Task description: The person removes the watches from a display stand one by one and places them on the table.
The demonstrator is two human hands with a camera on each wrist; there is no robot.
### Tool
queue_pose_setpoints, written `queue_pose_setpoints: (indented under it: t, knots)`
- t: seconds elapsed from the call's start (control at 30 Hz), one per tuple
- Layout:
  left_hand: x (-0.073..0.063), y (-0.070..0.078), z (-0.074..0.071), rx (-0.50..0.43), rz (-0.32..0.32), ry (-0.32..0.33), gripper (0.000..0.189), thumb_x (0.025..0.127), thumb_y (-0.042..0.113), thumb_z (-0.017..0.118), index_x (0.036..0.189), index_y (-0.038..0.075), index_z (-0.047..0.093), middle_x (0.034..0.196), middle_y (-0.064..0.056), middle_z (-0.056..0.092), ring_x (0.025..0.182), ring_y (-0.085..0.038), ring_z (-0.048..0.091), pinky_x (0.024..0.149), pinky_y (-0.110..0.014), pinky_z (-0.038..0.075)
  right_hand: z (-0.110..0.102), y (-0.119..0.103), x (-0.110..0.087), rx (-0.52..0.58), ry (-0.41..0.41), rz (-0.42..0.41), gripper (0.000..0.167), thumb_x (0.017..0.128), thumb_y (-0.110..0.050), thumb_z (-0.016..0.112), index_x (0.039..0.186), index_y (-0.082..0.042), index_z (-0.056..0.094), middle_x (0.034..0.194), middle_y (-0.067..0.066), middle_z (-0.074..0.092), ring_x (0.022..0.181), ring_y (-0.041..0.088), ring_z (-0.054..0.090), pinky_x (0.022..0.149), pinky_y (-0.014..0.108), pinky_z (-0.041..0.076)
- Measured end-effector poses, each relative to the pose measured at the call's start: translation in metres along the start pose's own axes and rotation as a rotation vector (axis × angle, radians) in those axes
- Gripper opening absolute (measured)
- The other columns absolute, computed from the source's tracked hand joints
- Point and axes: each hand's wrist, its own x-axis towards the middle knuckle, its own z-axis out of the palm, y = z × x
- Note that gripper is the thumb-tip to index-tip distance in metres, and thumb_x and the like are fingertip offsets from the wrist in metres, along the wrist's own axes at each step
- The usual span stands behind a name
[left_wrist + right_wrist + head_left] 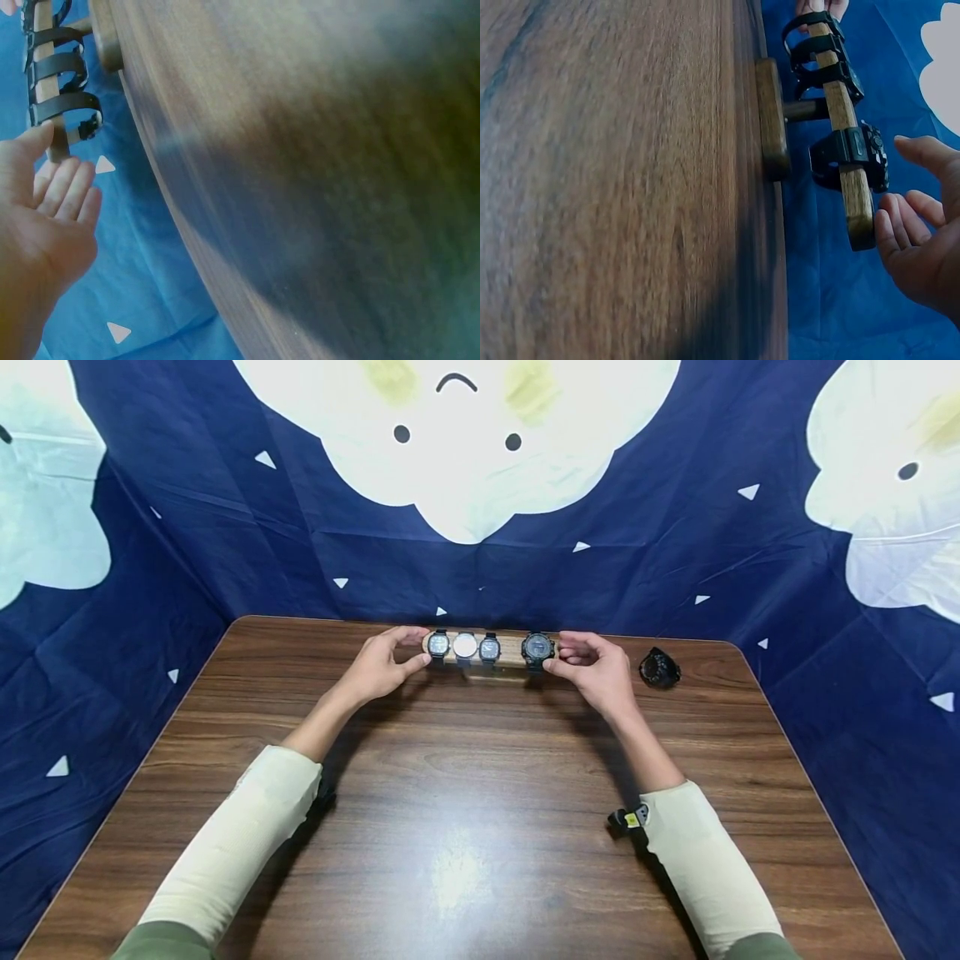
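Note:
A wooden watch stand (507, 642) stands near the table's far edge, its horizontal bar raised on a short post above a base (774, 120). Three watches sit toward the bar's left: a square one (438, 645), a round pale-faced one (465, 645) and a dark square one (490, 648). A bulky black watch (537, 647) is strapped near the right end. My left hand (384, 662) pinches the bar's left end between thumb and fingers. At the right end, my right hand (600, 670) has its fingers spread beside the bar and the bulky watch; contact is unclear.
A black watch (659, 668) lies on the wooden table (480, 777), to the right of my right hand. Behind the far edge hangs a dark blue cloth (300, 543) printed with white clouds and triangles.

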Motion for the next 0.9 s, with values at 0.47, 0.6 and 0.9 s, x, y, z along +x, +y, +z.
queue_pose_setpoints:
  t: [0.47, 0.6, 0.9]
  knots:
    - [0.0, 0.0, 0.0, 0.001, -0.007, 0.001, 0.051, 0.107, 0.018, 0.079, 0.152, 0.001, 0.066, 0.151, -0.022, 0.072, 0.144, -0.043, 0.066, 0.129, -0.058, 0.046, 0.008, -0.002, 0.001, -0.108, -0.015, 0.069, 0.067, 0.082, -0.017, 0.101, 0.143, -0.006, 0.075, 0.131, 0.019, 0.081, 0.119, 0.029, 0.075, 0.095, 0.016, 0.056]
    - [0.001, -0.001, 0.001, 0.006, -0.004, 0.001, 0.051, 0.107, 0.018, 0.079, 0.153, 0.001, 0.065, 0.152, -0.023, 0.071, 0.145, -0.043, 0.065, 0.129, -0.058, 0.046, 0.012, -0.003, 0.002, -0.159, -0.01, 0.074, 0.073, 0.081, -0.018, 0.102, 0.146, -0.006, 0.073, 0.134, 0.019, 0.08, 0.121, 0.032, 0.075, 0.103, 0.028, 0.058]
    - [0.0, 0.002, 0.0, 0.001, -0.003, 0.001, 0.051, 0.107, 0.018, 0.079, 0.152, 0.001, 0.065, 0.151, -0.022, 0.072, 0.145, -0.043, 0.066, 0.129, -0.058, 0.047, 0.022, -0.004, 0.003, -0.219, 0.001, 0.082, 0.081, 0.078, -0.019, 0.103, 0.151, -0.005, 0.07, 0.135, 0.018, 0.073, 0.122, 0.034, 0.07, 0.109, 0.042, 0.056]
